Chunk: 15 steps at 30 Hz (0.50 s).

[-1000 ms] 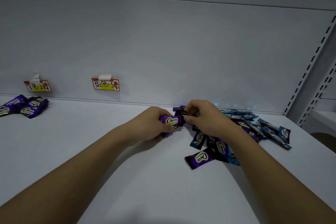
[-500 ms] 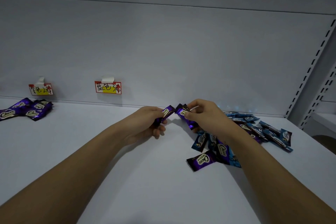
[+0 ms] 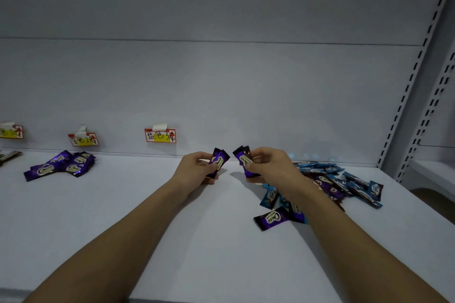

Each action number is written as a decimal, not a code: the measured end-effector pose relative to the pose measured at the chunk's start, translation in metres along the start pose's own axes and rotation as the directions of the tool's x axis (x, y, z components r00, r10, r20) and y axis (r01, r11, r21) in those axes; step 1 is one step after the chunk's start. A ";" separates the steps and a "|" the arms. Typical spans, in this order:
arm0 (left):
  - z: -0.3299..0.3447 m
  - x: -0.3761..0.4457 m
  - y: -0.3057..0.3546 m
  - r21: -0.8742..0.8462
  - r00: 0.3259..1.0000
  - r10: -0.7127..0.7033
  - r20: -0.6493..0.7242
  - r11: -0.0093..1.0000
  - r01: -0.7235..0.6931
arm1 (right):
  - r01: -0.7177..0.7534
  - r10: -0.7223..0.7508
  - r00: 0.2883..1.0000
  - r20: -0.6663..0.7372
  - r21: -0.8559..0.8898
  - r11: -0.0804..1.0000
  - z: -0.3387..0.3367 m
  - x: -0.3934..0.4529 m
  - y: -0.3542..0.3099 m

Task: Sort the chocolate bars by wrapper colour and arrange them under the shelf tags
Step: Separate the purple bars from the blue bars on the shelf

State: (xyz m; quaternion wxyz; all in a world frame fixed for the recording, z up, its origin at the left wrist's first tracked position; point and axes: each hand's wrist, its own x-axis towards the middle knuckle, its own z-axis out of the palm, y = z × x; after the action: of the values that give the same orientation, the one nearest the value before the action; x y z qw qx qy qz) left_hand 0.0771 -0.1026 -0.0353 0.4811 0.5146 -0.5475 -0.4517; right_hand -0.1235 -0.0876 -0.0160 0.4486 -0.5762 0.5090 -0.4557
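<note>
Head view shows the left hand (image 3: 197,167) and right hand (image 3: 267,165) each gripping purple bars (image 3: 219,161) above the shelf (image 3: 172,216), mid-sorting; next, probably carry them left to the purple pile (image 3: 59,166).

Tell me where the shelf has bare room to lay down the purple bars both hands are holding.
Bare shelf runs from the sorted purple pile to the left hand, including under the middle tag. The near strip between the forearms is also bare. It is crowded right of the right hand, where the mixed pile sprawls.
</note>
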 end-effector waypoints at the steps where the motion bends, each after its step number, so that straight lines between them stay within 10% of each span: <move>1: -0.004 -0.002 0.003 0.007 1.000 0.009 -0.025 1.000 -0.009 | -0.002 0.002 1.000 0.002 -0.004 1.000 0.004 -0.003 -0.001; 15: -0.160 -0.056 -0.019 0.128 0.965 0.056 -0.257 0.992 -0.023 | 0.067 -0.031 0.983 0.180 -0.200 0.978 0.147 -0.008 -0.017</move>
State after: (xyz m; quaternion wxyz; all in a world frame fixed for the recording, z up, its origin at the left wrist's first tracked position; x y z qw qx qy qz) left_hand 0.2390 -0.0479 -0.0372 0.5249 0.5873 -0.5166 -0.3358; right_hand 0.0233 -0.0709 -0.0269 0.4186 -0.6697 0.4973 -0.3591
